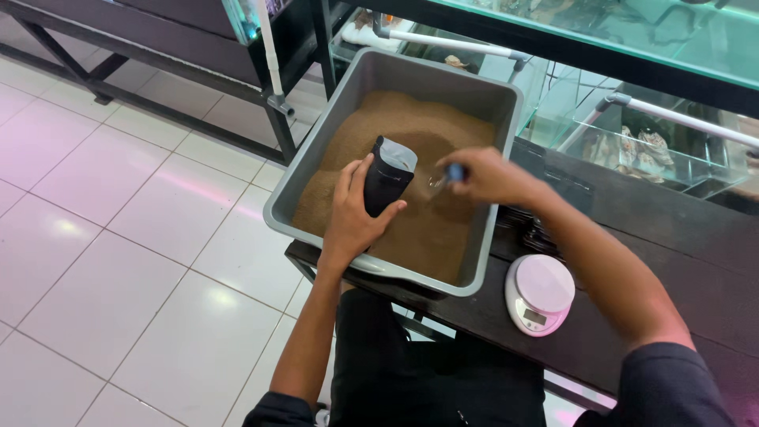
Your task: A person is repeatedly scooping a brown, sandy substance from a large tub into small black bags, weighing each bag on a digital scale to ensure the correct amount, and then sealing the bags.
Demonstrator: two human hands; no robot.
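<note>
1. Grey tub (316, 150) of brown granules (411, 158) overhangs the tabletop (632, 237) left edge.
2. Left hand (352, 209), fingers clenched on an open black pouch (387, 178), upright over the granules mid-tub.
3. Right hand (490, 175) pinches a small clear scoop (440, 180) just beside the pouch mouth.
4. White scale (539, 292) at the near edge.
5. Risk: a tilted pouch or an off-mouth pour would likely spill granules.
</note>
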